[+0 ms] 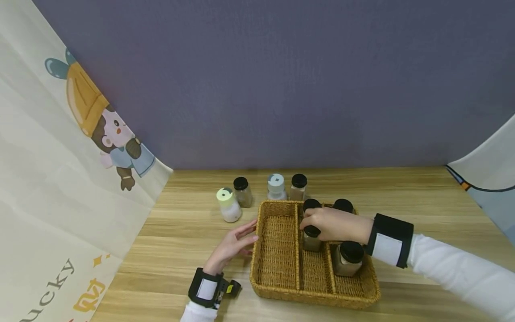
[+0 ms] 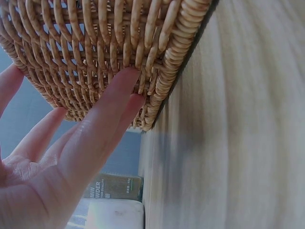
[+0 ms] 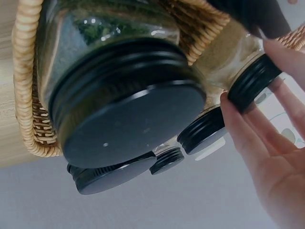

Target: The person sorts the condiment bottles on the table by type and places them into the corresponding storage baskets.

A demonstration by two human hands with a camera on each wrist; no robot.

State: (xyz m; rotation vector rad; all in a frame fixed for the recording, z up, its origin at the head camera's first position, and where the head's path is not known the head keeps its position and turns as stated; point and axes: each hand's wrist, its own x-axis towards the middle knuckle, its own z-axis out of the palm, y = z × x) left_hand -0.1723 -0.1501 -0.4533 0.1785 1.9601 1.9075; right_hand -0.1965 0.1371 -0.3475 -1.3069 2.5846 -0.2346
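To my left, the cartoon cloth (image 1: pixel 60 214) reads "ucky" in grey letters. By my left wrist, a jar's label (image 2: pixel 112 187) shows "MIN", "WDER" and "QUALITY".

The basket (image 1: pixel 277 250) is woven wicker, rough and ribbed, with a thick coiled rim. The desk (image 1: pixel 422 197) is pale wood-grain, smooth and matt. The jar (image 1: pixel 311 239) is clear glass under a black lid (image 3: pixel 128 124) with a smooth, slightly glossy face. The wall (image 1: pixel 281 80) is matt purple. Both wristbands (image 1: pixel 392 239) look like black cloth, and the sleeve (image 1: pixel 462 273) is white knit.
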